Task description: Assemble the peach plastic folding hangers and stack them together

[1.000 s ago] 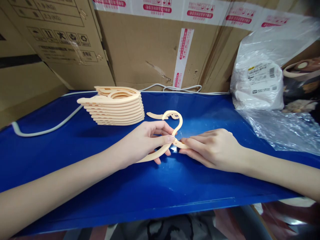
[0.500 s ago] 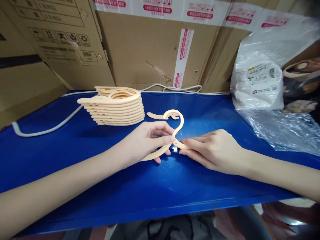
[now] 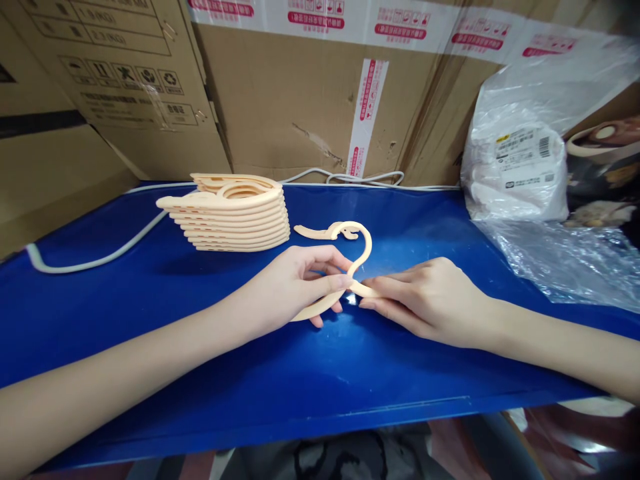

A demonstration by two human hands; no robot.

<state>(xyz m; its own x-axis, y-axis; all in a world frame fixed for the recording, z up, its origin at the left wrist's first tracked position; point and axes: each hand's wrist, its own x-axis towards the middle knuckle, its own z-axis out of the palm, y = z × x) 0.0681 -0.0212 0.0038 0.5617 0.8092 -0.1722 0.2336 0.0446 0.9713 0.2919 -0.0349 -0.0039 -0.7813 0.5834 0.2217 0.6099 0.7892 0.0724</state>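
Observation:
A cream plastic hanger (image 3: 364, 248) is held above the blue table, its hook curving up and to the left. My left hand (image 3: 313, 280) pinches it just below the hook, and one curved arm runs down-left beneath the palm. My right hand (image 3: 425, 297) is closed on the other arm, on the right; its far end is hidden in the fingers. Behind the hook lies a loose cream hanger piece (image 3: 313, 232), partly covered by it. A neat stack of cream hangers (image 3: 233, 217) stands to the left, beyond my left forearm.
Cardboard boxes (image 3: 300, 93) wall off the back of the blue table (image 3: 280, 393). A white cable (image 3: 100, 265) winds along the left and rear. At the right are a white plastic package (image 3: 520, 157), clear plastic film (image 3: 565, 260) and rolls of tape (image 3: 603, 137).
The hanger's hook has shifted slightly right and turned a little. Both hands keep their grips, and the arm in my right hand sits closer in line under the hook.

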